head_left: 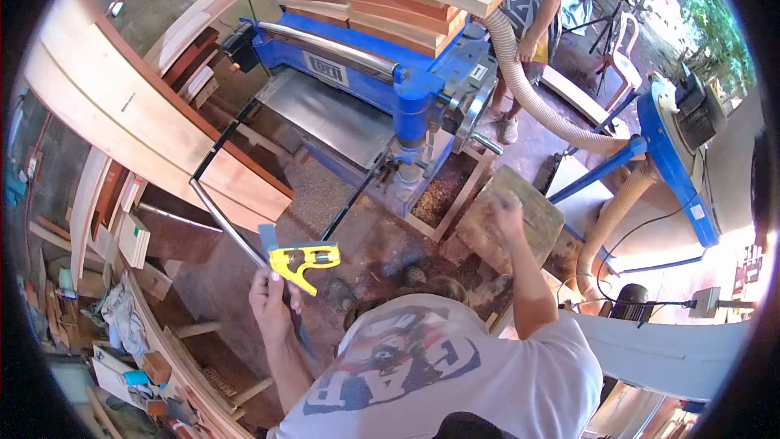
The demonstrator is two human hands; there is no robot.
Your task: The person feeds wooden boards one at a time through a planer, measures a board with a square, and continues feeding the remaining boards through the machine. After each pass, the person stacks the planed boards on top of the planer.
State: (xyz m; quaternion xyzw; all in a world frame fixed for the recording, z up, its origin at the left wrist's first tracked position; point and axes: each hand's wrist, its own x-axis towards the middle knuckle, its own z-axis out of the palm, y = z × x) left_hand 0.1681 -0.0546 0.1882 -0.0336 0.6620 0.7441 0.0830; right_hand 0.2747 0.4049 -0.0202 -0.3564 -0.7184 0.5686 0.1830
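My left hand (275, 302) is closed around the blade of a combination square with a yellow head (305, 262). The head, with a bubble vial in it, sits above my fingers, and part of the blade shows below them. My right hand (509, 213) is blurred; it overlaps a worn square board (532, 232) in this view, and its fingers do not show clearly. In front of me stands a blue thickness planer (357, 57) with a bare metal bed (329, 118).
Curved planks (406, 0) are stacked on the planer. A long wide panel (138, 106) leans at the left, near more boards. A person (536, 8) stands behind the machine. A ribbed hose (520, 89) runs to a blue dust collector (678, 154) at the right.
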